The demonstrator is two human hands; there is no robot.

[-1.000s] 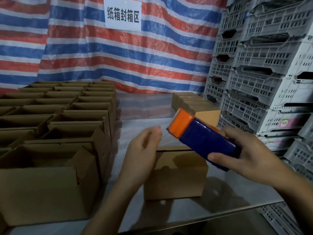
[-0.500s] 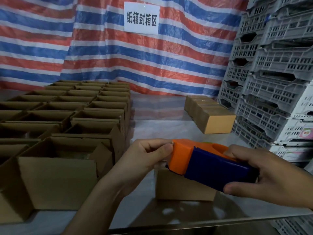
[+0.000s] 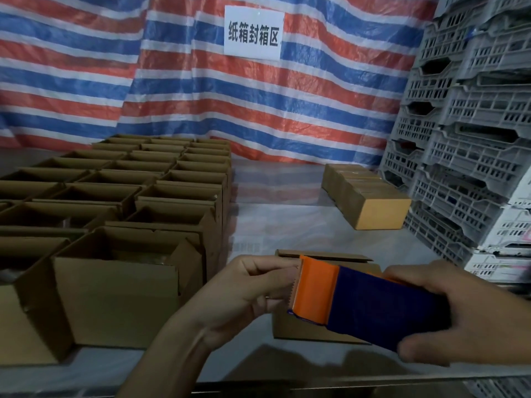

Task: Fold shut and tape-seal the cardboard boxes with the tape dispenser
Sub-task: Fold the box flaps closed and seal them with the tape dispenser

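Striped red-white-blue tarpaulin [image 3: 301,110] backs the grey table [image 3: 287,225]. On it sits a small brown cardboard box [image 3: 296,326], flaps folded. Just above, the right hand [image 3: 465,320] grips an orange-and-blue plastic tape dispenser [image 3: 359,303]; the left hand [image 3: 253,288] curls its fingers at the toothed end, seemingly pinching it.

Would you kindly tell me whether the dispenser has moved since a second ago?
Yes. The dispenser has come down and levelled out across the box under it.
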